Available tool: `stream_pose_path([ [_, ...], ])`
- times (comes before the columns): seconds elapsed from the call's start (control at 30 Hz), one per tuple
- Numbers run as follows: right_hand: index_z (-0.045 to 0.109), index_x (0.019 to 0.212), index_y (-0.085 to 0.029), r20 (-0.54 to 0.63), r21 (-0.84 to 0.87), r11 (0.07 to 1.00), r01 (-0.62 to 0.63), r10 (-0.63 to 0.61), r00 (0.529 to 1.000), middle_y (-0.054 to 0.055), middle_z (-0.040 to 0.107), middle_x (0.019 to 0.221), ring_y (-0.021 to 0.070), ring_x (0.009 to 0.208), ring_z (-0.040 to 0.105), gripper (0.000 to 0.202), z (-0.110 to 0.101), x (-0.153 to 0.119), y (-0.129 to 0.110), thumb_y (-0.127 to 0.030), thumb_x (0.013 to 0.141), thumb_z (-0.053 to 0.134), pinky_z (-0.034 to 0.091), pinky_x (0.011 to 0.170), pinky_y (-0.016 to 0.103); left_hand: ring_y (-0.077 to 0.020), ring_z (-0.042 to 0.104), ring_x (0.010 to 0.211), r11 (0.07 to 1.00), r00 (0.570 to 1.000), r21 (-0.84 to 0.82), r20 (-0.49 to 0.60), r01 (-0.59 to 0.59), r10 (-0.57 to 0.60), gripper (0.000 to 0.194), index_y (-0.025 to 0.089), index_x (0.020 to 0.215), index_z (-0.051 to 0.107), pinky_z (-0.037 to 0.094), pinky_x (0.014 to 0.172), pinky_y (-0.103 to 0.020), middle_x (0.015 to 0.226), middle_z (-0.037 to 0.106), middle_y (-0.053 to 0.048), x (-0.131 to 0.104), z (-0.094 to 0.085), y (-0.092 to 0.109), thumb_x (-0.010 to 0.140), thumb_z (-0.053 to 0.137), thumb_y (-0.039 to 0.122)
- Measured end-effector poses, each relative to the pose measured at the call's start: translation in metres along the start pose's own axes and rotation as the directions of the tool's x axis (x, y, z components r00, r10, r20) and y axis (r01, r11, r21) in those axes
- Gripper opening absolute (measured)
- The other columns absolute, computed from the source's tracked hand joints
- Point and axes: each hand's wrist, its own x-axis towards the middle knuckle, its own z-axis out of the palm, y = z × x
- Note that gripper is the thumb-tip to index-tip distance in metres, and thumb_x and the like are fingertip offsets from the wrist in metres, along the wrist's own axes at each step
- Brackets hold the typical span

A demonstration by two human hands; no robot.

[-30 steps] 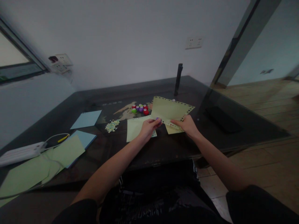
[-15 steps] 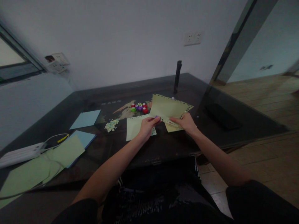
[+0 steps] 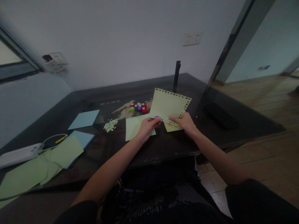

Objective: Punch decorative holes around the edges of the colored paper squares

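Observation:
A pale yellow-green sheet of paper (image 3: 170,104), with small dark shapes punched along its edges, is held up tilted over the table. My left hand (image 3: 149,126) is closed at its lower left corner around a small purple craft punch (image 3: 157,117), mostly hidden by the fingers. At the lower right edge, my right hand (image 3: 185,123) pinches the sheet between thumb and fingers. Beneath them lie another pale sheet (image 3: 134,126), also with edge holes, and a yellowish sheet (image 3: 171,128), partly covered. Several red, green and purple craft punches (image 3: 139,107) stand grouped behind my left hand.
Small paper cut-outs (image 3: 110,125) form a pile left of the sheets. Blue paper (image 3: 84,119), green sheets (image 3: 25,174) and a white power strip (image 3: 20,154) with a cable lie at left. A black upright post (image 3: 177,76) and a dark flat object (image 3: 220,116) are at right.
The held sheet has tipped more upright, its top edge rising and showing more of its face. Both hands keep their grip in nearly the same place.

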Motion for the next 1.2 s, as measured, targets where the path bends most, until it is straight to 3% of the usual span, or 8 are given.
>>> stream_pose_path([
  [0.33, 0.069, 0.091, -0.013, -0.044, 0.065, 0.998, -0.015, 0.018, 0.999, 0.011, 0.071, 0.098, 0.0252, 0.087, 0.067, 0.038, 0.001, -0.003, -0.01, -0.028, 0.056, 0.076, 0.052, 0.084, 0.042, -0.0131, 0.065, 0.079, 0.999, 0.995, 0.038, 0.097, -0.038, 0.034, 0.024, 0.009, 0.084, 0.063, 0.046, 0.092, -0.034, 0.084, 0.069, -0.008, -0.003, -0.002, 0.001, 0.064, 0.075, 0.014],
  [0.47, 0.069, 0.089, -0.013, -0.046, 0.075, 0.997, -0.007, 0.01, 0.999, 0.01, 0.072, 0.095, 0.0254, 0.086, 0.068, 0.037, 0.0, -0.003, -0.01, -0.028, 0.056, 0.076, 0.052, 0.083, 0.042, -0.0147, 0.065, 0.083, 0.987, 0.991, 0.143, 0.121, -0.076, 0.058, 0.031, 0.011, 0.089, 0.061, 0.045, 0.092, -0.035, 0.089, 0.069, -0.009, -0.002, -0.004, 0.001, 0.063, 0.076, 0.017],
  [0.63, 0.069, 0.091, -0.013, -0.07, 0.129, 0.991, -0.02, 0.029, 0.997, 0.011, 0.071, 0.097, 0.0264, 0.087, 0.067, 0.04, -0.001, -0.001, -0.008, -0.029, 0.055, 0.077, 0.052, 0.084, 0.042, -0.019, 0.064, 0.091, 0.926, 0.975, 0.317, 0.15, -0.206, 0.166, 0.044, 0.014, 0.099, 0.061, 0.045, 0.091, -0.037, 0.096, 0.069, -0.009, -0.001, -0.008, 0.006, 0.058, 0.077, 0.014],
  [0.83, 0.068, 0.095, -0.014, -0.094, 0.125, 0.992, -0.009, 0.02, 0.995, 0.011, 0.07, 0.102, 0.0268, 0.093, 0.066, 0.043, -0.003, 0.001, -0.004, -0.03, 0.057, 0.077, 0.051, 0.087, 0.042, -0.0214, 0.063, 0.092, 0.871, 0.966, 0.419, 0.133, -0.257, 0.221, 0.052, 0.015, 0.1, 0.057, 0.051, 0.079, -0.033, 0.098, 0.068, -0.011, 0.0, -0.011, 0.009, 0.052, 0.075, 0.007],
  [1.03, 0.068, 0.095, -0.013, -0.099, 0.143, 0.99, -0.019, 0.033, 0.994, 0.011, 0.07, 0.103, 0.0265, 0.091, 0.066, 0.042, -0.004, 0.002, -0.002, -0.03, 0.057, 0.077, 0.052, 0.087, 0.043, -0.0221, 0.06, 0.099, 0.722, 0.929, 0.584, 0.227, -0.37, 0.292, 0.05, 0.017, 0.104, 0.061, 0.05, 0.08, -0.033, 0.106, 0.066, -0.011, 0.004, -0.016, 0.007, 0.056, 0.067, 0.003],
  [1.2, 0.068, 0.094, -0.013, -0.091, 0.17, 0.985, -0.013, 0.029, 0.995, 0.012, 0.07, 0.102, 0.0264, 0.09, 0.067, 0.041, -0.004, 0.002, -0.003, -0.029, 0.057, 0.077, 0.051, 0.087, 0.043, -0.0207, 0.06, 0.091, 0.6, 0.911, 0.688, 0.256, -0.407, 0.325, 0.044, 0.018, 0.1, 0.068, 0.049, 0.086, -0.035, 0.102, 0.067, -0.008, 0.006, -0.02, 0.006, 0.059, 0.063, 0.002],
])
